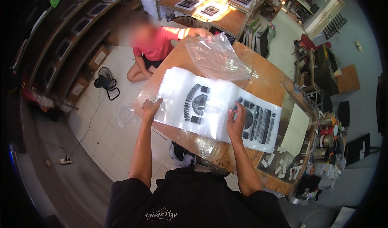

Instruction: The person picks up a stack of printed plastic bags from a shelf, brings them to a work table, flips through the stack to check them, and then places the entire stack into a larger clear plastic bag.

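Note:
A stack of white, translucent sheets (218, 125) with black prints lies across the wooden table in front of me. Clear plastic (167, 115), which looks like a bag, surrounds its left end and hangs past the table edge. My left hand (150, 108) is closed on that plastic at the left edge, thumb toward the sheets. On the right half of the stack rests my right hand (237, 122), thumb and fingers apart over the black print. Another clear plastic bag (216, 56) lies crumpled beyond the stack, near a co-worker's outstretched hand (202, 32).
A co-worker in a red shirt (161, 46) sits on the floor beyond the table (262, 66). A glass panel (279, 149) with paper scraps covers the table's right end. Cans (326, 141) stand beside it. A black fan (106, 80) and shelves (60, 38) are left.

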`<state>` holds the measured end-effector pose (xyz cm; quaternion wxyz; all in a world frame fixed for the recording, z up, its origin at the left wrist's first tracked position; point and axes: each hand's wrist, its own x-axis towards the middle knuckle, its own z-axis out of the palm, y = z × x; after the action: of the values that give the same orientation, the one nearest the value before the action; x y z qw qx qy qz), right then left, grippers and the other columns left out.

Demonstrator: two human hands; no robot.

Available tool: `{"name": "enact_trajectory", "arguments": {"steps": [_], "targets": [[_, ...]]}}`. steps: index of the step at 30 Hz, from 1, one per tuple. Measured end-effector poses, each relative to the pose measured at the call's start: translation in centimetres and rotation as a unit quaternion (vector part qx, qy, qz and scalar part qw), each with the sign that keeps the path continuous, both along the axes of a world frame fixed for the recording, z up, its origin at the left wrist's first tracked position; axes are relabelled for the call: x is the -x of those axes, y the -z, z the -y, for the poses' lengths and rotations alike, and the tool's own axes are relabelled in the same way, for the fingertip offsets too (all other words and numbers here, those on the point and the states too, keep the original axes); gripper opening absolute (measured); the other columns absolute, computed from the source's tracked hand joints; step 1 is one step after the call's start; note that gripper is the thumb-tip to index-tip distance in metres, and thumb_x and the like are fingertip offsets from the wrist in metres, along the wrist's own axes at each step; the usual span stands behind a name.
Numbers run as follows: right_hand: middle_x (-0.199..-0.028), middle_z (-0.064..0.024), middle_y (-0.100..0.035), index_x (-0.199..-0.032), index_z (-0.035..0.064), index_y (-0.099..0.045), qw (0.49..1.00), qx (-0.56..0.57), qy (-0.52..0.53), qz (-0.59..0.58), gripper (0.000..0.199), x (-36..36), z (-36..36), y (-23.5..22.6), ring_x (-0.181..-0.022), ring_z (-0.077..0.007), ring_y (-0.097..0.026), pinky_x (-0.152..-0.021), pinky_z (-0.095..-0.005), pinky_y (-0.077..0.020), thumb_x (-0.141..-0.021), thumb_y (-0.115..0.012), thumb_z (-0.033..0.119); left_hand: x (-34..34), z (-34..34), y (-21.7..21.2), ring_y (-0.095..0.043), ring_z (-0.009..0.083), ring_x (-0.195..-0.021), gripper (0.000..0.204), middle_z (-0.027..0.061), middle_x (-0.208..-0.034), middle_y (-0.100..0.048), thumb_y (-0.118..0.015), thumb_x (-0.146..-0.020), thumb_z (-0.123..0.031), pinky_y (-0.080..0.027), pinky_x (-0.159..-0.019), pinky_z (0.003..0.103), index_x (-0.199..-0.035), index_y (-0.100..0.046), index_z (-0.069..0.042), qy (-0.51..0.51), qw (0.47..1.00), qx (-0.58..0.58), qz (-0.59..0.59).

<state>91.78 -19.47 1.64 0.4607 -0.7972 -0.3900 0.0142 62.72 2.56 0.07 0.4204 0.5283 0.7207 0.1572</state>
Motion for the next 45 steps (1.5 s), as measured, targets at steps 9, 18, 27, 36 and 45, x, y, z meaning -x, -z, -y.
{"name": "enact_trajectory", "arguments": {"steps": [9, 18, 27, 36, 45], "targets": [[-0.126, -0.0171, -0.043, -0.121, 0.0037, -0.059, 0.976, 0.125, -0.078, 0.16, 0.041, 2.9, 0.1, 3.1, -0.113, -0.0359, -0.043, -0.096, -0.0463, -0.0399, -0.086, -0.07, 0.024, -0.4, -1.8, -0.7, -0.062, 0.0365, -0.11, 0.082, 0.0305, -0.124, -0.059, -0.082, -0.072, -0.037, -0.049, -0.093, 0.04, -0.126, -0.052, 0.017, 0.092, 0.994, 0.059, 0.0], [-0.126, -0.0189, -0.043, -0.128, 0.0036, -0.053, 0.985, 0.096, -0.086, 0.116, 0.049, 2.8, 0.2, 3.5, -0.115, -0.0378, -0.041, -0.1, -0.0484, -0.0358, -0.088, -0.068, 0.027, -0.7, -2.1, -4.9, -0.059, 0.0376, -0.114, 0.091, 0.0312, -0.126, -0.057, -0.083, -0.069, -0.045, -0.047, -0.093, 0.047, -0.128, -0.051, 0.016, 0.106, 0.982, 0.129, 0.087], [-0.128, -0.0183, -0.047, -0.132, 0.0062, -0.05, 0.986, 0.106, -0.075, 0.105, 0.055, 2.8, 0.4, 3.3, -0.12, -0.04, -0.045, -0.103, -0.0507, -0.0362, -0.086, -0.069, 0.029, -1.6, -1.7, -4.2, -0.061, 0.034, -0.11, 0.075, 0.0265, -0.119, -0.062, -0.082, -0.072, -0.037, -0.047, -0.094, 0.044, -0.12, -0.058, 0.015, 0.12, 0.983, 0.095, 0.099], [-0.129, -0.0177, -0.047, -0.127, 0.0065, -0.053, 0.993, 0.035, -0.111, -0.021, 0.046, 0.5, 0.4, 4.2, -0.12, -0.0379, -0.047, -0.101, -0.0442, -0.0419, -0.084, -0.068, 0.012, -0.2, -5.1, 1.2, -0.065, 0.0277, -0.089, 0.055, 0.0167, -0.103, -0.068, -0.08, -0.073, -0.026, -0.052, -0.079, 0.037, -0.113, -0.064, 0.009, 0.149, 0.973, 0.112, 0.133], [-0.128, -0.0168, -0.047, -0.125, 0.008, -0.053, 0.994, 0.026, -0.107, 0.009, 0.049, 0.8, 0.6, 4.7, -0.122, -0.0378, -0.046, -0.1, -0.0464, -0.0423, -0.08, -0.071, 0.012, -2.2, -3.4, -1.8, -0.068, 0.0245, -0.078, 0.041, 0.015, -0.096, -0.07, -0.073, -0.075, -0.013, -0.054, -0.074, 0.036, -0.111, -0.066, 0.005, 0.201, 0.973, -0.006, 0.114]]}}
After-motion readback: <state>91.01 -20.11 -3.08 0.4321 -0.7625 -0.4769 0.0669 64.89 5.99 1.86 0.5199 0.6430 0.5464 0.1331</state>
